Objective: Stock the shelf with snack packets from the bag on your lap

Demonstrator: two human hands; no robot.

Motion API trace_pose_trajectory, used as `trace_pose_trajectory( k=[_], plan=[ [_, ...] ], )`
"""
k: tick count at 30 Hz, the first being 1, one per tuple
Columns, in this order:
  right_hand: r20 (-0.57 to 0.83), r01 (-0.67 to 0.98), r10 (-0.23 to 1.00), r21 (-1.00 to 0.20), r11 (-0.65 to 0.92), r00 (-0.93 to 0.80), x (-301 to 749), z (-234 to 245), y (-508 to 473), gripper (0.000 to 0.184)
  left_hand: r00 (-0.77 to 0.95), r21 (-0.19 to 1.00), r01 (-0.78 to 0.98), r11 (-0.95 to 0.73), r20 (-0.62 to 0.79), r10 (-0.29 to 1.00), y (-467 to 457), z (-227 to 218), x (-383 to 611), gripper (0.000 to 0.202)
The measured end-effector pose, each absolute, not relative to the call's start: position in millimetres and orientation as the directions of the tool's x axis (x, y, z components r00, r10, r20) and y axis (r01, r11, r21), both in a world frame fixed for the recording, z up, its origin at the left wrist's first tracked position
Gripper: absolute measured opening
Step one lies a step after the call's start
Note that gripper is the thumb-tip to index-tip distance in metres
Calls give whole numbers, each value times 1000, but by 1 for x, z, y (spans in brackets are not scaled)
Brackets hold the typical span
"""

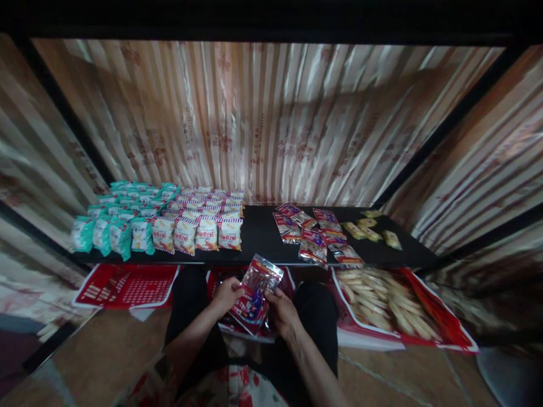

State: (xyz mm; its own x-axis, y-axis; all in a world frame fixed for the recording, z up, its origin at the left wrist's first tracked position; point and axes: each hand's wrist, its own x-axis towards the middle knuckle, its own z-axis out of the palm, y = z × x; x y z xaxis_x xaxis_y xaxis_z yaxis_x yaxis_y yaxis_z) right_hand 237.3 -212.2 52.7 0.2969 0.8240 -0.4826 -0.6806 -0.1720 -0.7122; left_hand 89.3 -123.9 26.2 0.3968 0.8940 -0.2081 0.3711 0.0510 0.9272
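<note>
Packet (pixel 254 297), its top leaning right, is gripped by left hand (pixel 227 294) and right hand (pixel 282 311), below the shelf's (pixel 258 232) front edge.

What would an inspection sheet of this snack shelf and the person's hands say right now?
Surface: black shelf, packets at both ends.
Things in hand: red-and-clear packet, held in front of and below the shelf edge.
Clutter: teal packets and white striped packets in rows at left; red packets and small yellow packets loose at right; below, a red basket and a red tray of pale sticks.
Hands: left hand and right hand both grip the packet.
Cables: nothing seen.
Surroundings: striped covering behind and beside the shelf; brown floor.
</note>
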Motion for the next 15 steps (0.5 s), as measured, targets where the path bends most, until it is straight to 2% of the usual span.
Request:
trace_pose_trajectory(
  k=[5,9,15],
  plan=[
    [-407,-603,852,-785,-141,329,239,78,-212,29,333,922,385,-27,-112,936,-126,47,91,5],
    [-354,-557,868,-823,-113,347,238,92,-212,33,274,919,387,-73,-39,961,-123,60,91,6],
    [-285,-501,885,-863,-70,367,242,103,-214,36,333,964,268,4,-97,938,-123,65,97,7]
  ],
)
